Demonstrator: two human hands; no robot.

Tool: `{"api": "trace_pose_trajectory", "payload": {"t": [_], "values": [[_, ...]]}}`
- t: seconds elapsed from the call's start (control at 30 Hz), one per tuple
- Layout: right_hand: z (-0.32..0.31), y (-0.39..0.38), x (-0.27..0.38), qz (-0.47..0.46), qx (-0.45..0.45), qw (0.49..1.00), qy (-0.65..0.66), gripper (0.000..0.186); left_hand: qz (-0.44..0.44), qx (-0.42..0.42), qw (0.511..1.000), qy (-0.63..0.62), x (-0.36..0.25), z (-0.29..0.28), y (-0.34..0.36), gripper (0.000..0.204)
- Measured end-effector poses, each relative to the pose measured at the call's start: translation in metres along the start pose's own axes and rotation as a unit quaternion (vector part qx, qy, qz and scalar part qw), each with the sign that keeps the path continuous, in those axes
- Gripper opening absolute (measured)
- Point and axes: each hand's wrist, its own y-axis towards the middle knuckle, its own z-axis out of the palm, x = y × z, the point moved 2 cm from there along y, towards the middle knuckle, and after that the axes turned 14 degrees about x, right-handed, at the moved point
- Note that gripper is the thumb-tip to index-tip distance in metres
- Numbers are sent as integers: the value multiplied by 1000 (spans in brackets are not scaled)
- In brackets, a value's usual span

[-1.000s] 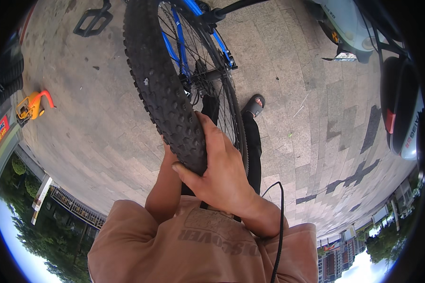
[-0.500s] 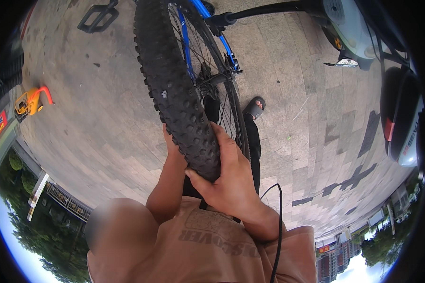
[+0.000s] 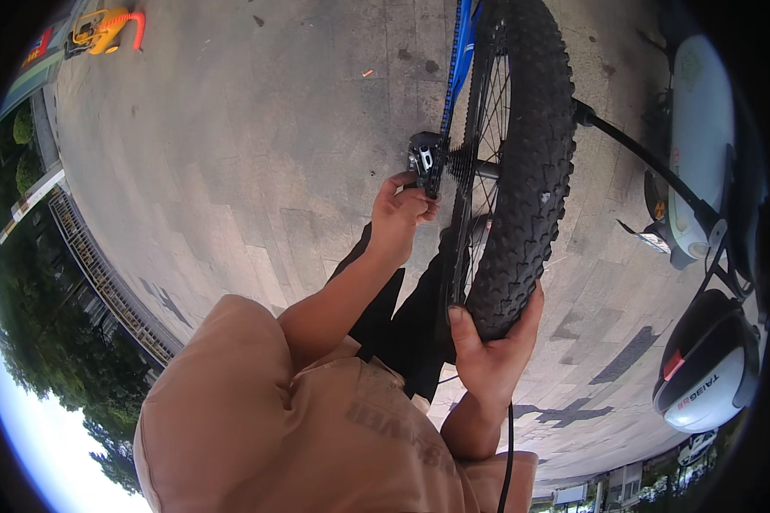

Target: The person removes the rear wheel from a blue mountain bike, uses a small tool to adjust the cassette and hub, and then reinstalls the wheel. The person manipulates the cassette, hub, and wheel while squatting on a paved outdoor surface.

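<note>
A bicycle's rear wheel with a knobbly black tyre (image 3: 530, 162) stands upright in front of me, right of centre. My right hand (image 3: 498, 368) is wrapped round the near side of the tyre, thumb on the left and fingers on the right. My left hand (image 3: 393, 218) has its fingers pinched at the lower end of the black and silver rear derailleur (image 3: 423, 158); the exact spot under the fingertips is hidden. Beside the derailleur are the cassette (image 3: 460, 167) and the spokes. Part of the blue frame (image 3: 462, 60) runs away from me beyond them.
At the right stand pale scooters, one scooter (image 3: 701, 128) far and a silver-black rear box (image 3: 706, 385) nearer. A black bar (image 3: 642, 154) reaches from there towards the tyre. A black cable (image 3: 510, 453) hangs near my right arm. An orange machine (image 3: 101, 32) stands far left on the paving.
My left hand has left the tyre and reached the derailleur. My right hand still grips the tyre. The view has shifted, so the wheel now appears further right and its derailleur side shows.
</note>
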Motion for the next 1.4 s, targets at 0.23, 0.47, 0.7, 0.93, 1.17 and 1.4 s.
{"api": "trace_pose_trajectory", "payload": {"t": [0.23,0.47,0.7,0.93,1.17,1.4], "values": [[3,0,-4,7,-10,999,-37,72,2,-1,1000,-3,5,-3,3,48],[5,-1,2,32,-12,999,38,79,-13,1,1000,6,0,0,1,45],[5,-11,-8,-2,-14,1000,-21,80,-5,7,1000,4,0,-3,4,44],[10,-21,-24,-11,4,999,-45,84,-4,5,999,-40,1,-3,6,44],[-5,-33,-22,-32,25,997,-68,86,7,7,999,-33,2,1,5,31],[-15,-45,-22,-31,22,998,-55,84,-21,-12,1000,11,5,0,4,31]]}}
